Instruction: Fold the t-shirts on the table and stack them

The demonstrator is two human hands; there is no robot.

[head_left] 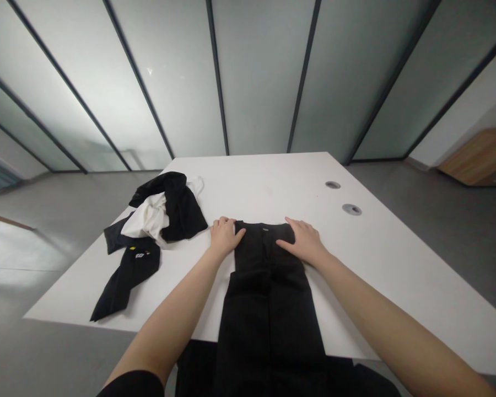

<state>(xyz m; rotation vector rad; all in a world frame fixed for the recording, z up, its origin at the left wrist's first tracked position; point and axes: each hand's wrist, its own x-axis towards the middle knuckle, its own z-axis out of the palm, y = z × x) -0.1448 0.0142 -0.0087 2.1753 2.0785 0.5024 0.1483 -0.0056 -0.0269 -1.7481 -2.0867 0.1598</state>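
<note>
A pair of black trousers (268, 303) lies on the white table, waistband away from me, with both legs hanging over the near edge toward my body. My left hand (223, 236) rests at the left corner of the waistband, thumb stretched onto the cloth and fingers lying beside it. At the right corner lies my right hand (306, 240), its thumb and forefinger spread apart on the black fabric. Both hands look open and flat rather than closed round the cloth. A small light-coloured fastening (265, 230) shows at the middle of the waistband.
On the table's left side is a loose heap of clothes, a black garment (184, 207) and a white garment (149, 218), with a black sleeve-like piece reaching the near edge. The white table (380, 286) has two round inserts at right. Frosted glass panels (256, 77) stand behind.
</note>
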